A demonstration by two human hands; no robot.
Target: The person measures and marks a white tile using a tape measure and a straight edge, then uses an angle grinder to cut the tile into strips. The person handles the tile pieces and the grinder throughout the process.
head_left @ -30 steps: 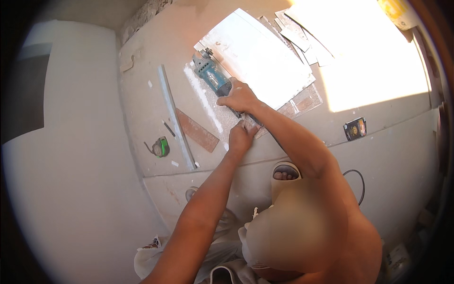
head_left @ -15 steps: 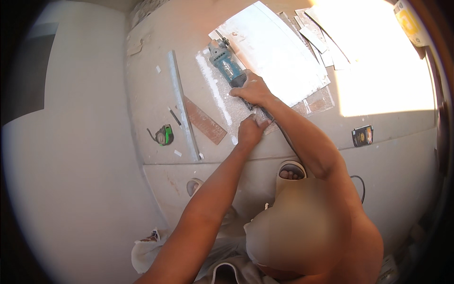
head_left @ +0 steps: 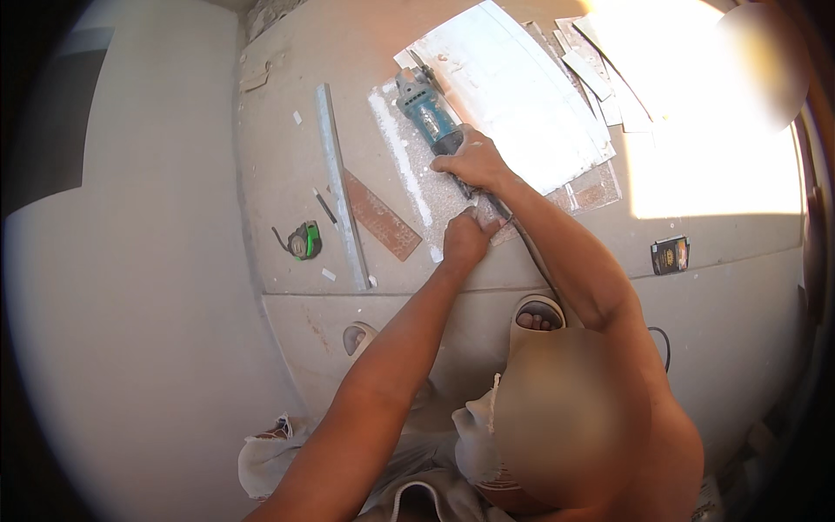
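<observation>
A teal angle grinder [head_left: 428, 115] lies slantwise along the left edge of a large white tile [head_left: 522, 96], its disc [head_left: 426, 71] standing at that edge near the far left corner. My right hand [head_left: 477, 161] is wrapped round the grinder's dark rear body. Below it, my left hand [head_left: 467, 239] is closed at the near edge of the speckled board [head_left: 417, 165] under the tile, beside the grinder's tail and cord [head_left: 532, 250]. What its fingers grip is hidden. White dust forms a stripe [head_left: 402, 161] left of the grinder.
Left of the work lie a metal bar [head_left: 339, 187], a reddish-brown tile strip [head_left: 380, 216], a pencil [head_left: 324, 206] and a green-black tape measure [head_left: 303, 242]. Tile offcuts [head_left: 587, 74] are at the far right, a small dark packet [head_left: 671, 256] nearer. My sandalled foot [head_left: 537, 315] stands close.
The whole view has shifted slightly. Relative to the white tile, the grinder has come a little toward me with my right hand. My left hand remains at the near edge.
</observation>
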